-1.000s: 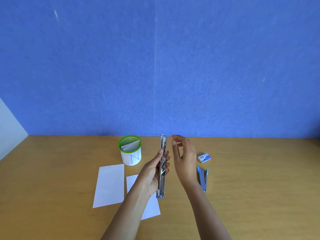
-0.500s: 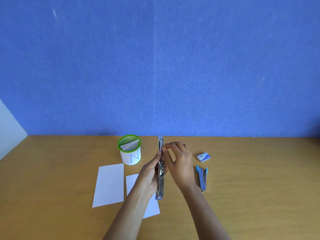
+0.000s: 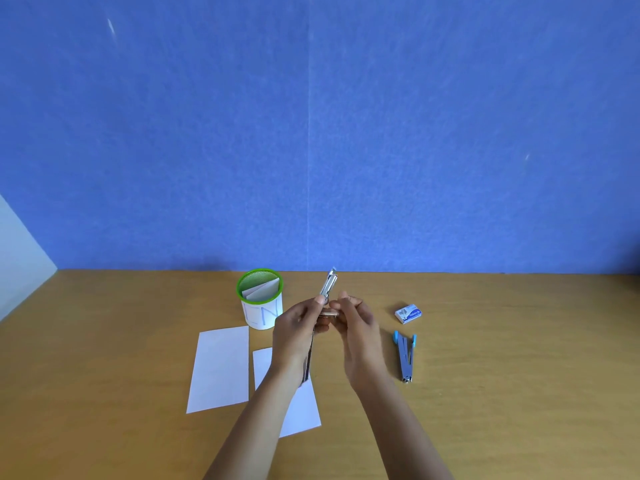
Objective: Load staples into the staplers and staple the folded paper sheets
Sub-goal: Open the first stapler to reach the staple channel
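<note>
My left hand (image 3: 298, 332) grips an opened metal stapler (image 3: 328, 285) that stands on end, its top tilted slightly right. My right hand (image 3: 356, 332) pinches a small metal strip, apparently staples (image 3: 330, 313), against the stapler's middle. A second stapler (image 3: 404, 356) with blue tips lies flat on the table to the right. A small blue and white staple box (image 3: 408, 313) sits behind it. Two white folded sheets lie on the table: one sheet (image 3: 221, 368) at left, the other sheet (image 3: 301, 410) partly under my left forearm.
A white cup with a green rim (image 3: 260, 303) holds more folded paper, just left of my hands. The wooden table (image 3: 502, 393) runs to a blue wall behind. A white wall edge (image 3: 17, 251) shows at far left.
My right hand came in from open beside the stapler and closed its fingers at the stapler's middle. The stapler's top tilted to the right.
</note>
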The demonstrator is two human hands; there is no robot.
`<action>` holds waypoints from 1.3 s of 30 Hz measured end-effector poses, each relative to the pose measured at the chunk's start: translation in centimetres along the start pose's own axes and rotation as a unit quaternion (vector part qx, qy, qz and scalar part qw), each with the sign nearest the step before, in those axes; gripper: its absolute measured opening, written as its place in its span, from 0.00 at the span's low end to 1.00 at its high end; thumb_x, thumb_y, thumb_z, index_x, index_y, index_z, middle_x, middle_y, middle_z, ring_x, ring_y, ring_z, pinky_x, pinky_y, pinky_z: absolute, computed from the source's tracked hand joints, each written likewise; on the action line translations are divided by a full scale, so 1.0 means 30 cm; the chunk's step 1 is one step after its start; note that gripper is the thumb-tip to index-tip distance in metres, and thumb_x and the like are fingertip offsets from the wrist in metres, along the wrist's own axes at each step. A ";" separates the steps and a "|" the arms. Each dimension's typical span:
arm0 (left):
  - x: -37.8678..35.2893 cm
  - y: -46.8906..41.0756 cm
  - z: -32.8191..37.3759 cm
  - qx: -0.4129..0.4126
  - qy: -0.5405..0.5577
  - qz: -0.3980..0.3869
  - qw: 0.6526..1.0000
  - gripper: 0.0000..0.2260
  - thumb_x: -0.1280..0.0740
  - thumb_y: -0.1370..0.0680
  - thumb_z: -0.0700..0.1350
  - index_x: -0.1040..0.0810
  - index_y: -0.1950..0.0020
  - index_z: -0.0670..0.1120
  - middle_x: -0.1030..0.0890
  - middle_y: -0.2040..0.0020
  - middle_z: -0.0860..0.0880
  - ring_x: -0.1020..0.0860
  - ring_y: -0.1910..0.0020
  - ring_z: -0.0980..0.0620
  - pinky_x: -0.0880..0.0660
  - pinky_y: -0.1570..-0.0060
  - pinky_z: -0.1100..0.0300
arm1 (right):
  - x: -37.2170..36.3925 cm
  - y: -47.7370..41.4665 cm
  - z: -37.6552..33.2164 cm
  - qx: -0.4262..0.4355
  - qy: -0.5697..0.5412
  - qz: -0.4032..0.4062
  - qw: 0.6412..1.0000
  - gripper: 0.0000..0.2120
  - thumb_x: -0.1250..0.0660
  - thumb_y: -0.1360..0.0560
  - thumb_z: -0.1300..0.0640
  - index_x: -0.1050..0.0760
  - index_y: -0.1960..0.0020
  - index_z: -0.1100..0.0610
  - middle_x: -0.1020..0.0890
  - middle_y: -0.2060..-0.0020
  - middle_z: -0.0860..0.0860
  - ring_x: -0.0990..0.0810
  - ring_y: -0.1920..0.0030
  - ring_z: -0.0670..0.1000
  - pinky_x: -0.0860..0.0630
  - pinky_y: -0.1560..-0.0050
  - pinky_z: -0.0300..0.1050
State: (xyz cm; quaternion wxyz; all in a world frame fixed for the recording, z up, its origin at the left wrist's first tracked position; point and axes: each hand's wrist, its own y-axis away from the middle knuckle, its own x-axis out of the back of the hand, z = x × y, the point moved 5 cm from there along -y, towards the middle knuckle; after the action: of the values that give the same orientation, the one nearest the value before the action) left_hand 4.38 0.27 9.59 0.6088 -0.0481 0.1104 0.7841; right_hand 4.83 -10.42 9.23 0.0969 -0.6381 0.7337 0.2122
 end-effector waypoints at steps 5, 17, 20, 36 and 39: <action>0.001 0.014 0.040 -0.132 -0.210 0.013 0.969 0.06 0.33 0.24 0.47 0.17 0.57 0.54 0.16 0.66 0.56 0.21 0.67 0.59 0.26 0.65 0.69 | -0.035 0.015 0.024 -0.112 -0.118 -0.098 0.982 0.09 0.40 0.22 0.64 0.22 0.50 0.64 0.17 0.63 0.54 0.19 0.65 0.48 0.22 0.62 0.38; -0.032 0.016 0.083 -0.224 -0.416 0.032 0.881 0.08 0.36 0.22 0.47 0.18 0.51 0.47 0.18 0.59 0.47 0.22 0.60 0.49 0.29 0.62 0.59 | -0.032 0.007 0.063 -0.183 -0.192 -0.115 0.957 0.12 0.41 0.21 0.66 0.19 0.56 0.63 0.15 0.62 0.54 0.15 0.63 0.47 0.19 0.62 0.37; -0.038 0.014 0.079 -0.227 -0.445 0.036 0.865 0.10 0.37 0.22 0.48 0.18 0.50 0.45 0.18 0.56 0.46 0.22 0.57 0.48 0.26 0.59 0.56 | -0.032 0.008 0.062 -0.181 -0.181 -0.129 0.958 0.17 0.42 0.21 0.66 0.17 0.60 0.62 0.15 0.62 0.54 0.16 0.62 0.47 0.20 0.62 0.36; -0.007 0.006 0.073 -0.186 -0.403 0.063 0.894 0.10 0.35 0.22 0.47 0.19 0.57 0.43 0.18 0.64 0.45 0.22 0.64 0.47 0.29 0.64 0.58 | -0.024 0.000 0.056 -0.175 -0.159 -0.112 0.965 0.13 0.41 0.21 0.65 0.18 0.56 0.64 0.14 0.61 0.55 0.15 0.60 0.47 0.19 0.58 0.38; -0.013 0.005 0.074 -0.200 -0.439 0.059 0.874 0.12 0.37 0.21 0.48 0.20 0.53 0.41 0.18 0.60 0.43 0.21 0.61 0.45 0.26 0.61 0.53 | -0.029 0.009 0.050 -0.169 -0.150 -0.130 0.965 0.16 0.41 0.21 0.65 0.15 0.59 0.61 0.14 0.60 0.54 0.15 0.59 0.47 0.19 0.55 0.38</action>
State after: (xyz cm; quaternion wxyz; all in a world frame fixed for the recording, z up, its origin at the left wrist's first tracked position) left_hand 4.46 0.37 11.84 0.5245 0.1872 -0.3243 0.7646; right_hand 4.53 -8.95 8.29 0.1231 -0.6959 0.5750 0.4122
